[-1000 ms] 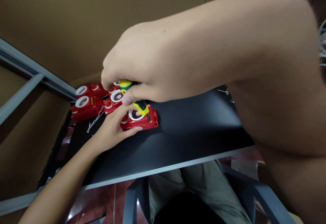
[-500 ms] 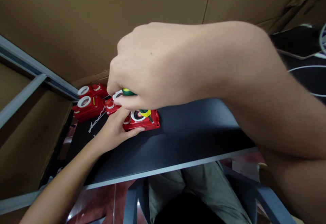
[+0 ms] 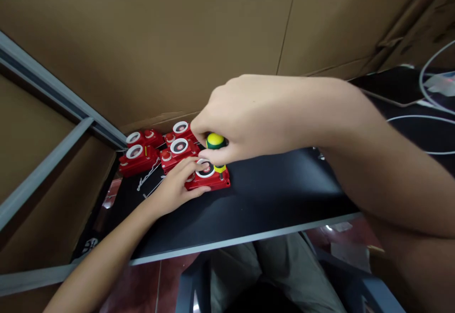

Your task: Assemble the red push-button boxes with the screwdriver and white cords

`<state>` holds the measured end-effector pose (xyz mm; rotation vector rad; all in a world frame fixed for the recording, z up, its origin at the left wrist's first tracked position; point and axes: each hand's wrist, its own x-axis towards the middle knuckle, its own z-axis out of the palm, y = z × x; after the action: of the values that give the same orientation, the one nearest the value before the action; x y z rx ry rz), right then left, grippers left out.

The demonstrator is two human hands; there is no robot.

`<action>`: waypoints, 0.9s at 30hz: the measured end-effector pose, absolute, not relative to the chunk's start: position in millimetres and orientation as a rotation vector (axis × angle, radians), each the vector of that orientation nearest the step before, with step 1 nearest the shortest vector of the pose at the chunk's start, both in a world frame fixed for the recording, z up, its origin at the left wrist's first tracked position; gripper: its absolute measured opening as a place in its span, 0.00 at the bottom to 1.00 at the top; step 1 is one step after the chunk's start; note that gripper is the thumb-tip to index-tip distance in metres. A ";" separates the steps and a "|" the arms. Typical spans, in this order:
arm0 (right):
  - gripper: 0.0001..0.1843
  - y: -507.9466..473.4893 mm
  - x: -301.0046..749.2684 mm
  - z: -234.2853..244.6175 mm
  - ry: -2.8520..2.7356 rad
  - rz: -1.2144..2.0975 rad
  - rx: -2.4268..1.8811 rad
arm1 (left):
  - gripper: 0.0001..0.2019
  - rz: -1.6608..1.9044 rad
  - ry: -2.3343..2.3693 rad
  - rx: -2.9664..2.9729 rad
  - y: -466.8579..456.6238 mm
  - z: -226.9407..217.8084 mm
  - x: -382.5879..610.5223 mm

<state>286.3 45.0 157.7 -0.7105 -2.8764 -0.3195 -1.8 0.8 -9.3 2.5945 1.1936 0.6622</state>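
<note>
My right hand (image 3: 245,114) is wrapped round the green and yellow handle of a screwdriver (image 3: 215,141). The screwdriver stands nearly upright, its short metal shaft meeting the right end of a red box (image 3: 215,182). That box has a white ring around a dark round face on top. From the left, my left hand (image 3: 177,182) grips the same box, thumb along the near side and fingers over the top. Whether the driver's tip sits in a screw is too small to tell.
Several similar red boxes (image 3: 140,161) stand behind and left on the black tabletop (image 3: 256,204). A white cord (image 3: 147,175) lies beside them. Cardboard (image 3: 177,42) walls the back, a metal frame (image 3: 46,161) the left. A white cable (image 3: 408,117) loops at right.
The screwdriver has gone from tilted to nearly upright, and my right hand sits lower in view. My left hand still holds the box. The whole view has shifted, showing more of the boxes behind.
</note>
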 end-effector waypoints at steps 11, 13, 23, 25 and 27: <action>0.21 51.5 303.7 182.0 -2.251 -0.172 -0.856 | 0.23 0.591 1.209 2.560 -1.6 -9.5 -3.3; 0.22 61.1 316.6 176.0 -2.237 -0.165 -0.992 | 0.23 0.612 1.214 2.541 -1.3 -7.9 -1.9; 0.25 125.8 347.6 53.4 -2.451 0.206 -1.663 | 0.22 0.695 1.199 2.577 -5.0 2.7 6.1; 0.25 123.6 349.8 46.3 -2.589 0.296 -1.656 | 0.16 0.695 1.209 2.599 -4.3 4.0 4.0; 0.25 116.4 349.4 44.3 -2.744 0.387 -1.633 | 0.15 0.652 1.208 2.612 -3.1 4.5 1.6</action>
<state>349.4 116.4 44.3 -1.6328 -2.7439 0.3872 1.6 -3.1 4.5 2.6124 1.2079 0.6518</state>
